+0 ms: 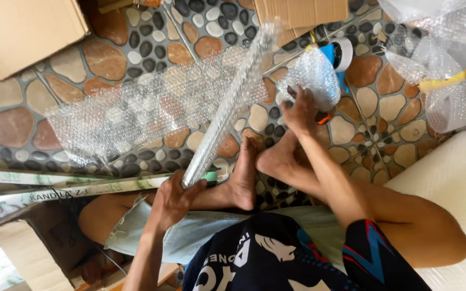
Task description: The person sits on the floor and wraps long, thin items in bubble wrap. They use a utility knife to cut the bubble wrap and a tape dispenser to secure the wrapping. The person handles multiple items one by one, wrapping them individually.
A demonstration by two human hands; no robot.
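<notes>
Floor (109, 59): pebble-patterned tile. Lying directly on it: bubble wrap sheet (136, 116), flat cardboard (25, 29) at the upper left, tape roll (342, 54), loose plastic wrap (449, 64) at the right

Only 1 view is given, from a camera worn on the person's head. It looks almost straight down over the chest and crossed legs onto the pebble-patterned floor (109, 59). It sits close: the shirt fills the near edge, both forearms run up from there, and the feet lie mid-frame. The far edge reaches cardboard (22, 32) at left and bubble wrap (449, 70) at right.
</notes>
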